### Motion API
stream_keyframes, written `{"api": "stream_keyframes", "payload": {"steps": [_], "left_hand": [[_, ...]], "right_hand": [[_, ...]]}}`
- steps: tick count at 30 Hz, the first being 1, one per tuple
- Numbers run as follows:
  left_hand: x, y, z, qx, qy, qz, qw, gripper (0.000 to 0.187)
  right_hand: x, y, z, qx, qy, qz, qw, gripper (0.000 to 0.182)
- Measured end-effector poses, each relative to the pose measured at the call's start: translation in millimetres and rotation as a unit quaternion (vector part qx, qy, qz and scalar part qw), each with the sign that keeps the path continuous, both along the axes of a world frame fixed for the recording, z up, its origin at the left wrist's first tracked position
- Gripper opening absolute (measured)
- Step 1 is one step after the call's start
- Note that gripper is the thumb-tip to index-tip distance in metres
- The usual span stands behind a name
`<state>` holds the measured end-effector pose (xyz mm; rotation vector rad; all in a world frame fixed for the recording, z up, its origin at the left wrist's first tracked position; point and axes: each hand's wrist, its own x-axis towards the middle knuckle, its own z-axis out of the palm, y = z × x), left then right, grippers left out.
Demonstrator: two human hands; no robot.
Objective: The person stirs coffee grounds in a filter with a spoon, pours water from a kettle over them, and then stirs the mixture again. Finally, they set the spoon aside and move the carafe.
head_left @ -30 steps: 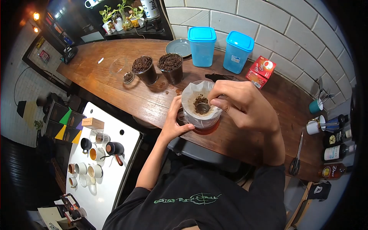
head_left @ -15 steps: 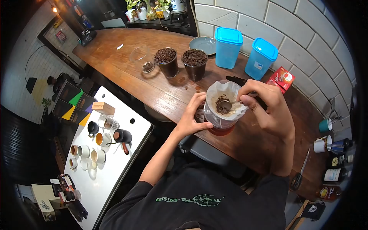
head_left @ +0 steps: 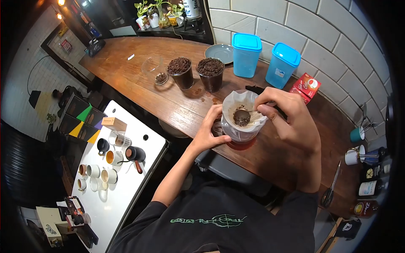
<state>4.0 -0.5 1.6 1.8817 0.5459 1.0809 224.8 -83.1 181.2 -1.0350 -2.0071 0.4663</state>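
My left hand (head_left: 207,131) is wrapped around the side of a clear coffee dripper (head_left: 239,135), thumb along its lower front. Inside sits a white paper filter (head_left: 230,105), stained brown, with dark wet coffee grounds (head_left: 240,122) at its bottom. Pinched between the fingers of my right hand (head_left: 290,118) is a spoon, its bowl (head_left: 242,114) down in the filter by the grounds. Reddish liquid or glass (head_left: 241,146) shows below the dripper. Behind it stand two plastic cups (head_left: 182,80) (head_left: 210,81), heaped with dark crumbly grounds.
A clear cup (head_left: 152,64) lies tipped near the heaped cups. Blue-lidded containers (head_left: 247,59), a grey plate (head_left: 220,52) and a red box (head_left: 306,86) line the wall. Scissors (head_left: 331,187) and bottles are at right. A white table (head_left: 122,185) holds several mugs.
The spoon's bowl has shifted slightly and turned within the filter, moved by my right hand. My left hand keeps its hold on the dripper. The whole view has shifted a little.
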Motion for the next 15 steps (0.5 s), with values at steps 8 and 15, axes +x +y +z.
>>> {"api": "stream_keyframes", "payload": {"steps": [8,15], "left_hand": [[2.0,0.5,-6.9,-0.022,-0.024,-0.004,0.999,0.096],[2.3,1.4,-9.1,-0.034,-0.015,-0.005,0.999,0.098]], "right_hand": [[3.4,-4.2,3.7,0.020,0.028,-0.005,0.999,0.007],[3.0,-1.9,-1.0,0.038,-0.002,0.002,0.999,0.005]]}}
